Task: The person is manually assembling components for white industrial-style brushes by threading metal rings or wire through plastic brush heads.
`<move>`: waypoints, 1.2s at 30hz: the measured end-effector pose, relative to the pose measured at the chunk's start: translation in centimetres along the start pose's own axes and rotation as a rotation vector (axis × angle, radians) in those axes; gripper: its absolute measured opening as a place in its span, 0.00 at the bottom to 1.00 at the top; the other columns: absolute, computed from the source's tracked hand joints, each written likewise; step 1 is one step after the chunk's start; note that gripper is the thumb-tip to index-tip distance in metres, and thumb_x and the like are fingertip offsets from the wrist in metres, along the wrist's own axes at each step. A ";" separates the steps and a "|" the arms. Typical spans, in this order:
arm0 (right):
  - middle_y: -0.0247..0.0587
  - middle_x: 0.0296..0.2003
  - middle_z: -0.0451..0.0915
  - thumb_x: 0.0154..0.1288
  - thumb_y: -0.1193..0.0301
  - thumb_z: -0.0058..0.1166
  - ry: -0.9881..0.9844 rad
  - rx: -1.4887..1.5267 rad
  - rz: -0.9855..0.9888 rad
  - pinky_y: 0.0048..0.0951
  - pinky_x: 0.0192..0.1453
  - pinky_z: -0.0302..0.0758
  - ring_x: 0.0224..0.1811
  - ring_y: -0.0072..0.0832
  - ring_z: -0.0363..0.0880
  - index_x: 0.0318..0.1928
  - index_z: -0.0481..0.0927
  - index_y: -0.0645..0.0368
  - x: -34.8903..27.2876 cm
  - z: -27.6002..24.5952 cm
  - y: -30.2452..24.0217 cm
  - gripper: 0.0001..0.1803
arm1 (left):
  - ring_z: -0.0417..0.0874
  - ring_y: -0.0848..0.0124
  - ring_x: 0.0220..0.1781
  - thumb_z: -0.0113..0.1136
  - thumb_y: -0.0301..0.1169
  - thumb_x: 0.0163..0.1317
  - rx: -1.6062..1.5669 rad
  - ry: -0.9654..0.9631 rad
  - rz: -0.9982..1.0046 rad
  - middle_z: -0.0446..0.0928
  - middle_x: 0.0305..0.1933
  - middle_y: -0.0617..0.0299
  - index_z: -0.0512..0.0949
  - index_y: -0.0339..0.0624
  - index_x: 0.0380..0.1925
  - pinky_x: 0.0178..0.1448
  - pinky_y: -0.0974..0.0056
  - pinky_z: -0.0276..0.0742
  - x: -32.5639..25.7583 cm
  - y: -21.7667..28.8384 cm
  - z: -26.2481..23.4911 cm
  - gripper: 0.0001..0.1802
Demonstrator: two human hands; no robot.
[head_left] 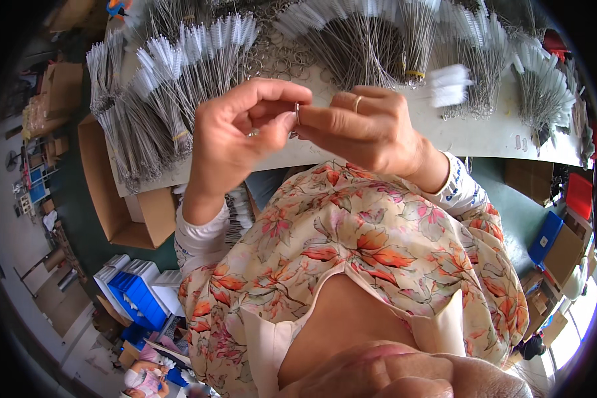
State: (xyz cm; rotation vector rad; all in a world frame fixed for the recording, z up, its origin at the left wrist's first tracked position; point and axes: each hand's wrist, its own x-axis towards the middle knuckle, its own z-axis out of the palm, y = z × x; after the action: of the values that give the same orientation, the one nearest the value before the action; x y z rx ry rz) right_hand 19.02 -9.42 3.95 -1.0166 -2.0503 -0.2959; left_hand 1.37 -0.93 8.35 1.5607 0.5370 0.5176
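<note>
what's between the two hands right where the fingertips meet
In the head view, a small metal ring stands on edge between the left hand and right hand, pinched by their fingertips; nothing else fills that gap.

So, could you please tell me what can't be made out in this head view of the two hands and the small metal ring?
- Metal ring: mostly hidden by the fingers of the right hand; only an edge shows.
- Small shiny piece at the left hand: too small to identify.
- White item on the table: motion-blurred.
- Brush bundles: cut off by the top edge.
</note>
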 end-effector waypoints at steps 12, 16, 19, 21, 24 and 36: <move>0.25 0.18 0.73 0.60 0.65 0.58 0.153 1.413 1.166 0.14 0.18 0.58 0.17 0.10 0.65 0.33 0.80 0.60 3.1 -1.3 -0.8 0.10 | 0.83 0.69 0.36 0.60 0.15 0.49 0.433 0.364 0.632 0.79 0.41 0.51 0.78 0.31 0.41 0.40 0.71 0.81 0.6 -1.4 1.5 0.16; 0.26 0.19 0.74 0.60 0.67 0.59 0.025 1.299 1.102 0.14 0.19 0.60 0.17 0.11 0.66 0.33 0.81 0.60 3.0 -1.4 0.0 0.08 | 0.83 0.71 0.37 0.59 0.13 0.47 0.398 0.345 0.593 0.79 0.41 0.52 0.79 0.30 0.39 0.41 0.71 0.81 0.6 -1.3 0.7 0.16; 0.27 0.22 0.74 0.59 0.70 0.59 -0.122 1.164 1.003 0.15 0.20 0.63 0.18 0.11 0.66 0.34 0.81 0.61 3.3 -2.0 0.9 0.07 | 0.82 0.71 0.37 0.58 0.11 0.47 0.401 0.214 0.502 0.79 0.41 0.52 0.79 0.30 0.40 0.41 0.72 0.81 0.6 -0.4 -0.1 0.17; 0.29 0.27 0.74 0.59 0.73 0.58 -0.277 0.964 0.867 0.16 0.22 0.65 0.21 0.12 0.68 0.35 0.81 0.62 3.8 -2.7 1.1 0.05 | 0.82 0.72 0.37 0.58 0.11 0.48 0.387 0.196 0.473 0.79 0.41 0.52 0.78 0.30 0.40 0.42 0.72 0.81 0.4 0.0 -0.2 0.17; 0.32 0.25 0.78 0.58 0.71 0.59 -0.125 0.978 0.828 0.17 0.20 0.65 0.17 0.13 0.68 0.34 0.82 0.61 2.9 -1.7 0.5 0.06 | 0.81 0.73 0.37 0.56 0.12 0.50 0.254 0.144 0.343 0.79 0.39 0.52 0.78 0.29 0.41 0.42 0.72 0.80 0.2 0.4 -0.6 0.15; 0.32 0.29 0.76 0.67 0.71 0.48 0.140 1.176 1.090 0.14 0.22 0.63 0.21 0.12 0.67 0.42 0.75 0.65 2.1 0.0 -1.7 0.09 | 0.80 0.76 0.37 0.53 0.14 0.54 0.143 0.112 0.282 0.78 0.42 0.54 0.77 0.28 0.42 0.43 0.73 0.79 0.7 -0.8 -0.8 0.14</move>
State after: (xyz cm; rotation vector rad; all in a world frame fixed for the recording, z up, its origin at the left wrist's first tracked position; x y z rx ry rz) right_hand 17.02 -9.37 5.77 -1.0550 -0.9340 1.2026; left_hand 1.40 0.12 7.64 1.7629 0.4484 0.7996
